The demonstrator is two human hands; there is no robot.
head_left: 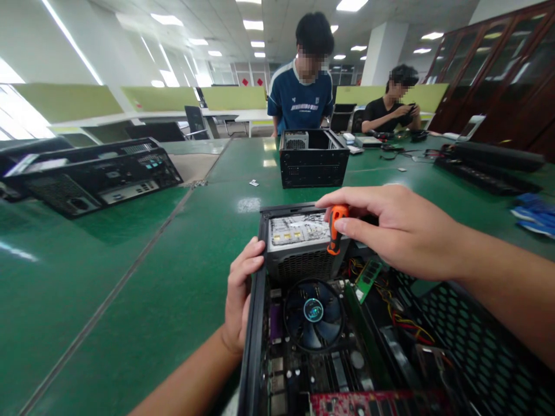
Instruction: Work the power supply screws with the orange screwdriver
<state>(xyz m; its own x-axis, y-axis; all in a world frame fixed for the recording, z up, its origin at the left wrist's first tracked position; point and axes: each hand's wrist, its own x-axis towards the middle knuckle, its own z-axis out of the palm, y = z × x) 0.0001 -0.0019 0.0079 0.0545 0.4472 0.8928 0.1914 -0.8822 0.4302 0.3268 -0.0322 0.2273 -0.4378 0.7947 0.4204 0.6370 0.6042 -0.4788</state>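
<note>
An opened black computer case (252, 346) lies in front of me, its inside facing up. My left hand (243, 289) grips the case's left edge, fingers curled over the rim. Between the thumb and fingers of my right hand (390, 228) is an orange and black screwdriver (337, 228), held above the power supply (299, 231); its tip cannot be made out. Below the power supply sits a round cooling fan (313, 310). A green memory stick (368, 279) rests among coloured cables to the right. A red circuit board (373, 403) shows at the bottom.
Another black case (314, 167) stands across the green table (173, 283), a person in a blue shirt (303, 92) behind it. More computer cases (104, 179) lie at the left. At right are a black case part (481, 173), blue gloves (535, 214) and a seated person (392, 107).
</note>
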